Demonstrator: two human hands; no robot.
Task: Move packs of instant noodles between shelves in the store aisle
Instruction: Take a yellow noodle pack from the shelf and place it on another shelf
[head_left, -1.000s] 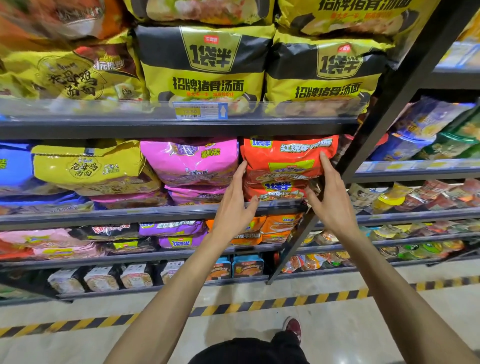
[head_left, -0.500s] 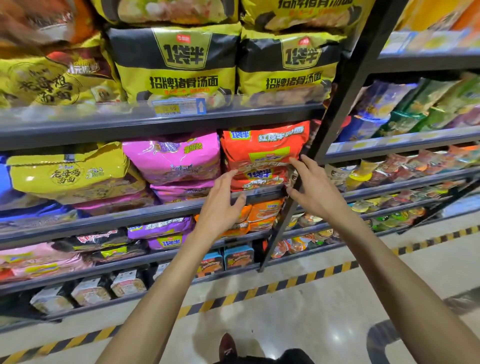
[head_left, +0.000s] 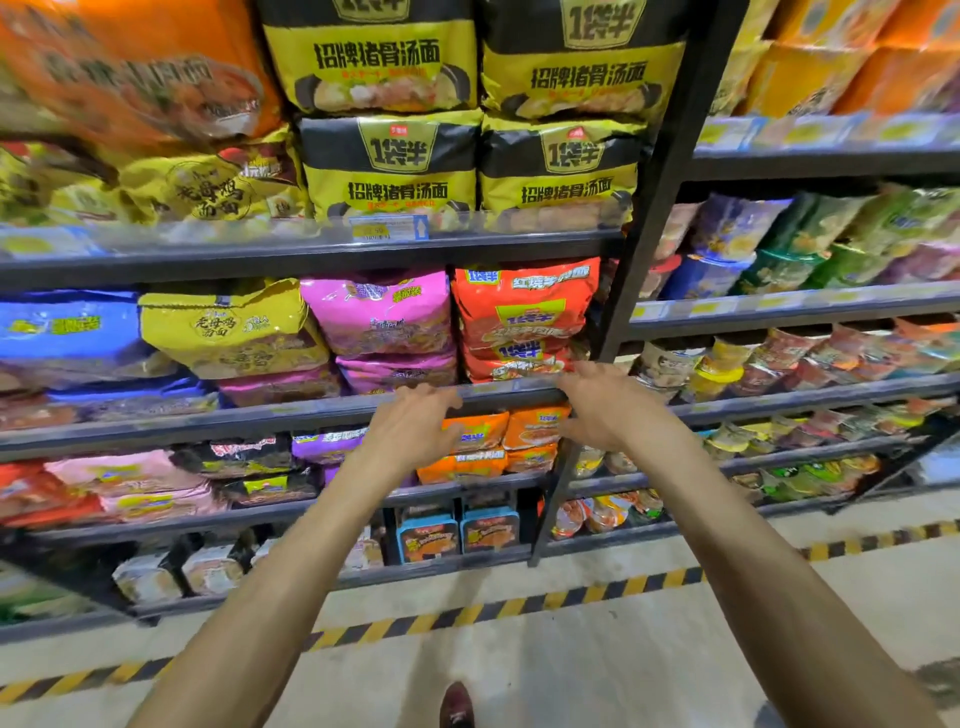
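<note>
Two red-orange noodle packs (head_left: 524, 312) lie stacked at the right end of the middle shelf (head_left: 311, 410), beside pink packs (head_left: 379, 317). My left hand (head_left: 410, 428) hovers in front of the shelf's front edge, fingers apart, holding nothing. My right hand (head_left: 605, 405) is at the same edge, just below the red-orange packs, fingers spread and empty. Both hands are apart from the packs. Smaller orange packs (head_left: 498, 441) sit on the shelf below, between my hands.
Yellow-and-black noodle packs (head_left: 389, 161) fill the upper shelf. Yellow (head_left: 223, 327) and blue (head_left: 67, 332) packs lie left on the middle shelf. A black upright post (head_left: 654, 208) divides off the right bay of cup noodles (head_left: 727, 364). A yellow-black striped line (head_left: 467, 613) marks the floor.
Both hands let go of the sides of the red-orange packs and dropped down to the shelf edge. The view tilted upward and shifted.
</note>
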